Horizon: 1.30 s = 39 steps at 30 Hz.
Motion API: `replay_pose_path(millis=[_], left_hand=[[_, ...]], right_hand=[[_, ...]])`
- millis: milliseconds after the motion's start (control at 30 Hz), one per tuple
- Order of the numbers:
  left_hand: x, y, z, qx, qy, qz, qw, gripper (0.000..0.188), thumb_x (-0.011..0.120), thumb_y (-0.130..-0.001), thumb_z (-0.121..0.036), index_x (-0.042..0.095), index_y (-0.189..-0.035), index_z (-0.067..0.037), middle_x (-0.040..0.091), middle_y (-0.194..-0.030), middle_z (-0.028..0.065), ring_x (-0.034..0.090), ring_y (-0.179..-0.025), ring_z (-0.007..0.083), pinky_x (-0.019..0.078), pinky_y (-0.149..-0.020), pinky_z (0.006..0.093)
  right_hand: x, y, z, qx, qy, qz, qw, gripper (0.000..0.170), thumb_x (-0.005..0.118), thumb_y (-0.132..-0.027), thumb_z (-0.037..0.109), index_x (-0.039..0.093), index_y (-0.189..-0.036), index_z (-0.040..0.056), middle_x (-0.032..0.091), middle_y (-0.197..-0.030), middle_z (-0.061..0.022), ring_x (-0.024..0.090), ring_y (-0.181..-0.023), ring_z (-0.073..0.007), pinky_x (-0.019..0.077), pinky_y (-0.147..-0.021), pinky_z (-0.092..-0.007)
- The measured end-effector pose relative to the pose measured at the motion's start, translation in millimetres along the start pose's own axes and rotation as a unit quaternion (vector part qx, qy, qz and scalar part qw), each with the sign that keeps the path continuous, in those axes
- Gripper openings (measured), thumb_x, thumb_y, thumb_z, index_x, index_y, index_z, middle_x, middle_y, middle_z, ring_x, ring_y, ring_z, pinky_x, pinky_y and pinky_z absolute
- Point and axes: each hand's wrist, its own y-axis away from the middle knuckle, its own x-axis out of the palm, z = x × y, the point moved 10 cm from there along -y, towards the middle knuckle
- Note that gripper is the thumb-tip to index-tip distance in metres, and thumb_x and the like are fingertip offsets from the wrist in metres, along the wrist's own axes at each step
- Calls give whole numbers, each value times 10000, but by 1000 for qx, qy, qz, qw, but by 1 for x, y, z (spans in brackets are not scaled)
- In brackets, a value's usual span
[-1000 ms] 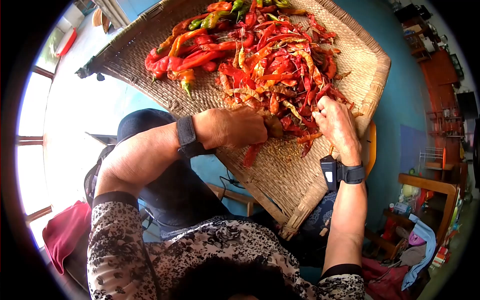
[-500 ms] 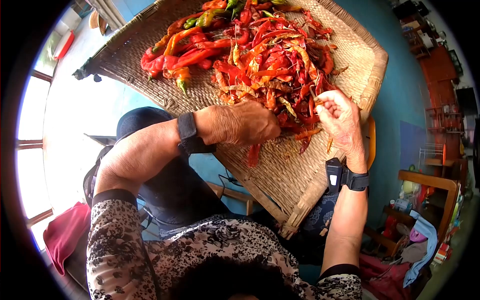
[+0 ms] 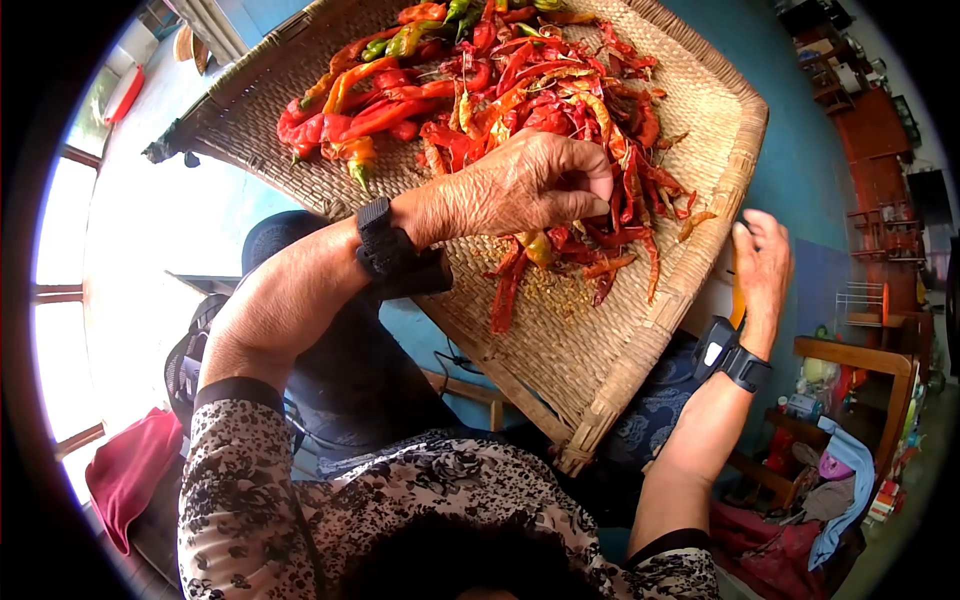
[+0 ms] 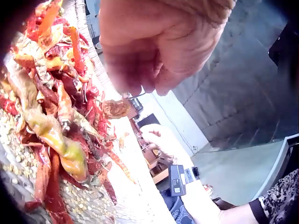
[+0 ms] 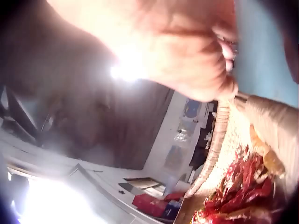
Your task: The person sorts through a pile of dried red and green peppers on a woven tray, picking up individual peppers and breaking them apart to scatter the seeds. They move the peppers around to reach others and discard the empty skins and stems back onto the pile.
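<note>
In the head view my left hand (image 3: 520, 185) is over the middle of a heap of dried red peppers (image 3: 545, 115). Its fingers are curled, with the thumb tip close to the index fingertip, and no pepper shows between them. The left wrist view also shows this hand (image 4: 159, 46) beside the heap, fingertips bent inward. A yellow-green pepper (image 3: 537, 248) lies just below it on the woven tray (image 3: 570, 365). My right hand (image 3: 764, 262) is past the tray's right edge, slightly blurred, fingers loosely bent; nothing shows in it.
Plumper red and orange peppers (image 3: 385, 120) lie on the tray's left part, with green ones (image 3: 410, 40) at the top. Loose seeds (image 3: 560, 295) are scattered near the front. A wooden chair (image 3: 860, 365) with cloths stands at the right, and a red cloth (image 3: 135, 465) hangs at the left.
My right hand has moved from the heap's right side out over the tray's edge. My left hand has risen and shifted right over the heap, uncovering the yellow-green pepper.
</note>
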Motion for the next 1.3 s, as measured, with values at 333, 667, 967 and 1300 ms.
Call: replay_pose_path(millis=[333, 667, 967, 1300], left_hand=[[5, -7, 16, -31, 163, -15, 986, 109, 596, -926, -120, 615, -948, -15, 630, -870, 0, 595, -826, 72, 507, -750, 231], [-5, 0, 2, 2, 21, -32, 999, 171, 593, -916, -93, 604, -1067, -13, 656, -982, 59, 610, -938, 128, 501, -822, 280], [34, 10, 7, 160, -378, 22, 912, 211, 621, -778, -94, 602, -978, -27, 553, -946, 94, 549, -945, 275, 505, -768, 371], [40, 2, 21, 150, -447, 2, 882, 109, 599, -759, -136, 558, -817, -53, 527, -858, 76, 552, -878, 256, 502, -709, 352]], right_hand=[[101, 24, 169, -78, -304, 271, 910, 355, 701, -821, 248, 594, -1036, -13, 652, -791, -132, 639, -752, -199, 491, -683, -342], [74, 7, 122, -16, -283, 143, 948, 168, 639, -868, 175, 648, -943, 26, 654, -782, -68, 591, -714, -125, 480, -636, -280], [-21, 0, -26, 182, 249, -16, 951, 271, 663, -832, 293, 645, -993, 76, 650, -810, -158, 633, -796, -354, 484, -712, -475], [82, 26, 140, -110, -209, 254, 938, 295, 706, -800, 130, 610, -1048, 4, 638, -925, -163, 642, -774, -256, 514, -672, -335]])
